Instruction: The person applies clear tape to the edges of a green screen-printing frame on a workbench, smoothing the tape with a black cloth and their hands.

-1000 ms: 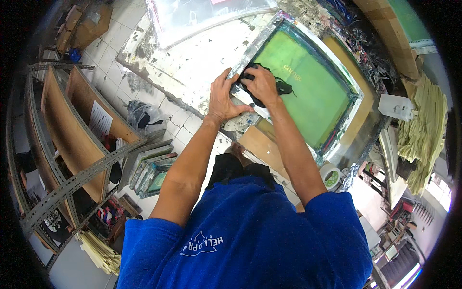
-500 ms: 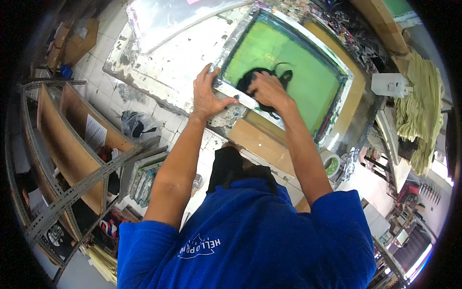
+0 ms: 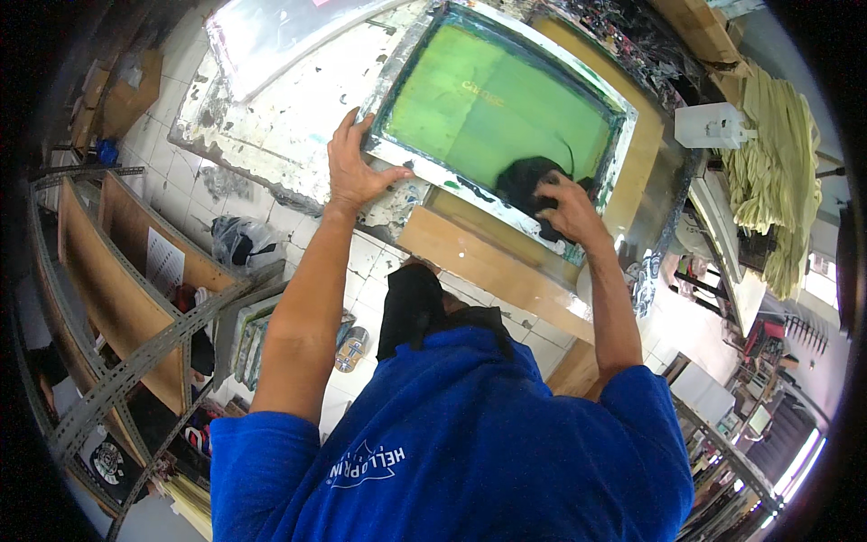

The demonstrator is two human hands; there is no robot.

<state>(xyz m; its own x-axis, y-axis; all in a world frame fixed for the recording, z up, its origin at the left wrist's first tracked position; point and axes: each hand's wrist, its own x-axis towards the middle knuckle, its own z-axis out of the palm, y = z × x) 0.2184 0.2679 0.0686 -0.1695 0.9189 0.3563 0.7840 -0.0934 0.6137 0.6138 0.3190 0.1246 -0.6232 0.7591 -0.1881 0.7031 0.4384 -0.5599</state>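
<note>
A screen-printing frame [image 3: 435, 172] lies tilted across the work surface, its pale rim stained with dark paint. Green mesh [image 3: 470, 108] fills it, with faint yellowish lettering near the middle. My left hand [image 3: 354, 172] grips the frame's near left corner, fingers along the left side and thumb on the near side. In my right hand [image 3: 574, 213] is a bunched black cloth [image 3: 522, 183], pressed against the mesh close to the near right corner. The fingers are curled into the cloth, and a thin dark strand sticks up from it.
A paint-spotted white table [image 3: 262, 135] extends left of the frame, with a clear sheet [image 3: 271, 41] on it. Brown board [image 3: 488, 262] lies on the near side. At right are a white plastic container [image 3: 709, 126] and hanging yellowish cloths [image 3: 768, 163]. Metal-framed shelves [image 3: 117, 262] stand at left.
My right hand has moved the black cloth right and nearer across the mesh, from the near middle toward the near right corner. My left hand stays at the frame's corner. The whole view has shifted slightly.
</note>
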